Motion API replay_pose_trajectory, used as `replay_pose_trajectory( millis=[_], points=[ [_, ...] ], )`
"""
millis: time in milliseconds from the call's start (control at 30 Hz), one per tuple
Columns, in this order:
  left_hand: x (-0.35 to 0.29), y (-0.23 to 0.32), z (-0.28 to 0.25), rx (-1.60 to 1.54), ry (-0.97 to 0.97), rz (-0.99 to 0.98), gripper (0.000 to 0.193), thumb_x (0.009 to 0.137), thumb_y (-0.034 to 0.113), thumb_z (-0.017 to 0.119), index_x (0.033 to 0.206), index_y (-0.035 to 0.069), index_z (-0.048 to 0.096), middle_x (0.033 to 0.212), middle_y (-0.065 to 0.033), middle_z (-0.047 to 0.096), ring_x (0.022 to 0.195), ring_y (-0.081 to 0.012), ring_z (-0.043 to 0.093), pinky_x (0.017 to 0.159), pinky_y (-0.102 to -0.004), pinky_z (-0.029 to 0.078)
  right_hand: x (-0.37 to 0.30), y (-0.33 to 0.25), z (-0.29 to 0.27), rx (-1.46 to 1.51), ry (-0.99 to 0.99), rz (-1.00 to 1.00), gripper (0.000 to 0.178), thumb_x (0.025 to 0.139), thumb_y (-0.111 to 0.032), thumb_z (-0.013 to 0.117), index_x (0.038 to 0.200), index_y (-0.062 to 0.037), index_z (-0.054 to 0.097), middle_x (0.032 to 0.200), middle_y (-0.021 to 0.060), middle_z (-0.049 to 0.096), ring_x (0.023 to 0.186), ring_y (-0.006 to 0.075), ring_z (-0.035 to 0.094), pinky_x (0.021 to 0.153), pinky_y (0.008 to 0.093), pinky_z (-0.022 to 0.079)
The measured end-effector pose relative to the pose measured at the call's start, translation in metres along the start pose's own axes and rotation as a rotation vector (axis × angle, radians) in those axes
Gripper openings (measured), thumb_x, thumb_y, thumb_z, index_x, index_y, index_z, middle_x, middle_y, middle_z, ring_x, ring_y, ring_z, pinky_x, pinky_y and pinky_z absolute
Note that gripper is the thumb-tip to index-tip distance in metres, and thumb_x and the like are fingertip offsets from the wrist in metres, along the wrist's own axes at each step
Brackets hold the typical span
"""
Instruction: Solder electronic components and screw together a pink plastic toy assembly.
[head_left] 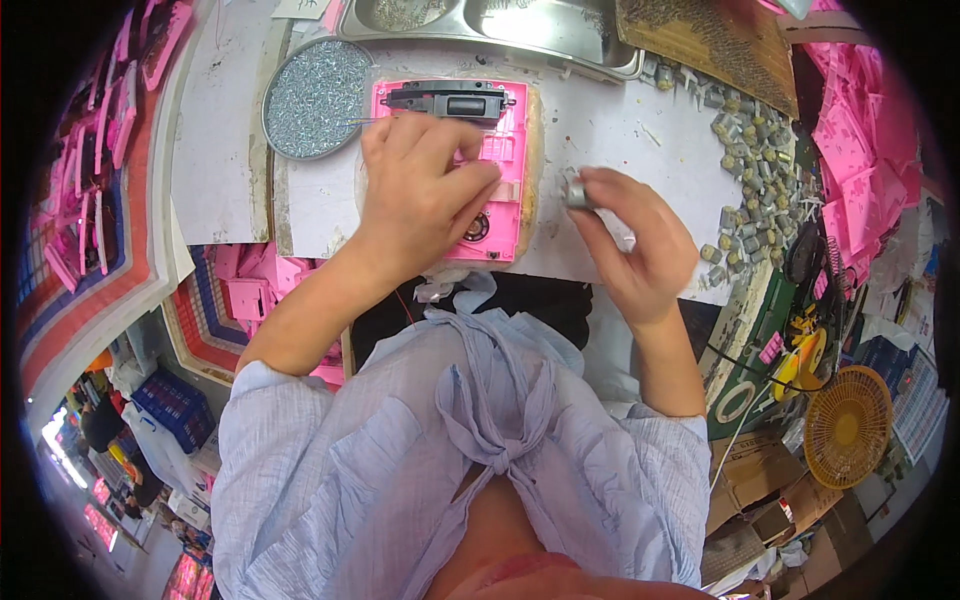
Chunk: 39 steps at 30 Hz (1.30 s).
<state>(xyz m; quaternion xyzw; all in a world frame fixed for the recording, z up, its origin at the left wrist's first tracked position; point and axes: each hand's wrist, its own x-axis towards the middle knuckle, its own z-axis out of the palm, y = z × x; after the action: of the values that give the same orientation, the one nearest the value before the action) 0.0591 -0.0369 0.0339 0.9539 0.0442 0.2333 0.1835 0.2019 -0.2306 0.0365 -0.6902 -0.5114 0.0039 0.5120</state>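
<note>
A pink plastic housing (516,135) lies open side up on a worn pad in front of me. A long black part with a dark rectangular window (466,105) sits along its far edge, and a round dark piece (477,228) is at its near end. My left hand (420,190) rests over the housing with bent fingers, thumb and index pressed together near its middle; what they hold is hidden. To the right of the housing, my right hand (645,240) pinches a small silvery cylindrical motor (577,195) just above the table, apart from the housing.
A round dish (266,112) of small screws stands left of the housing. Beyond it is a steel compartment tray (500,42). Many small motors (750,165) lie at the right, before a heap of pink parts (855,150). A yellow basket (848,427) stands at lower right.
</note>
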Motion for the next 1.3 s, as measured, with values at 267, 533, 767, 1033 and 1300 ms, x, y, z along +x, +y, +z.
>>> replay_pose_trajectory(
  millis=[267, 533, 767, 1033, 1300],
  points=[
    [-0.047, -0.011, -0.015, -0.069, -0.063, -0.032, 0.028, 0.072, 0.013, 0.083, 0.099, 0.016, 0.076, 0.096, -0.0022, 0.06, 0.088, -0.0236, 0.056, 0.085, -0.0412, 0.037, 0.031, 0.021, 0.05, -0.139, -0.085, -0.016, 0.027, 0.073, -0.01, 0.084, 0.097, -0.0063, 0.074, 0.114, 0.0087, 0.07, 0.109, 0.0335, 0.058, 0.092, 0.0423, 0.049],
    [-0.035, -0.043, -0.037, -0.074, 0.088, -0.196, 0.037, 0.079, 0.014, 0.078, 0.116, 0.013, 0.071, 0.114, -0.0075, 0.063, 0.108, -0.0289, 0.06, 0.104, -0.0454, 0.035, 0.034, 0.017, 0.051, -0.226, -0.191, 0.092, 0.024, 0.072, -0.015, 0.085, 0.093, -0.0078, 0.076, 0.124, 0.0108, 0.065, 0.117, 0.0369, 0.048, 0.099, 0.0456, 0.043],
    [-0.038, -0.055, -0.03, 0.125, 0.063, -0.184, 0.018, 0.082, 0.013, 0.078, 0.099, 0.013, 0.071, 0.089, -0.0022, 0.065, 0.095, -0.0224, 0.063, 0.097, -0.0427, 0.033, 0.041, 0.015, 0.046, -0.286, -0.274, 0.113, 0.024, 0.072, -0.017, 0.086, 0.094, -0.0105, 0.077, 0.123, 0.0108, 0.063, 0.118, 0.037, 0.046, 0.1, 0.0459, 0.042],
    [-0.05, -0.049, -0.018, 0.068, 0.176, -0.159, 0.017, 0.078, 0.016, 0.079, 0.09, 0.013, 0.067, 0.085, -0.0002, 0.06, 0.091, -0.0195, 0.061, 0.093, -0.0448, 0.031, 0.07, -0.009, 0.056, -0.296, -0.227, -0.139, 0.02, 0.071, -0.012, 0.083, 0.088, -0.0091, 0.073, 0.121, 0.009, 0.064, 0.117, 0.0371, 0.05, 0.097, 0.0472, 0.045],
    [-0.047, -0.051, -0.02, 0.085, 0.176, -0.128, 0.021, 0.077, 0.017, 0.079, 0.096, 0.014, 0.068, 0.089, 0.0005, 0.061, 0.093, -0.0191, 0.062, 0.095, -0.0456, 0.03, 0.086, -0.001, 0.105, -0.32, -0.326, -0.36, 0.021, 0.066, -0.011, 0.076, 0.086, -0.0071, 0.071, 0.119, 0.0075, 0.065, 0.117, 0.0356, 0.054, 0.092, 0.0474, 0.049]
  ],
)
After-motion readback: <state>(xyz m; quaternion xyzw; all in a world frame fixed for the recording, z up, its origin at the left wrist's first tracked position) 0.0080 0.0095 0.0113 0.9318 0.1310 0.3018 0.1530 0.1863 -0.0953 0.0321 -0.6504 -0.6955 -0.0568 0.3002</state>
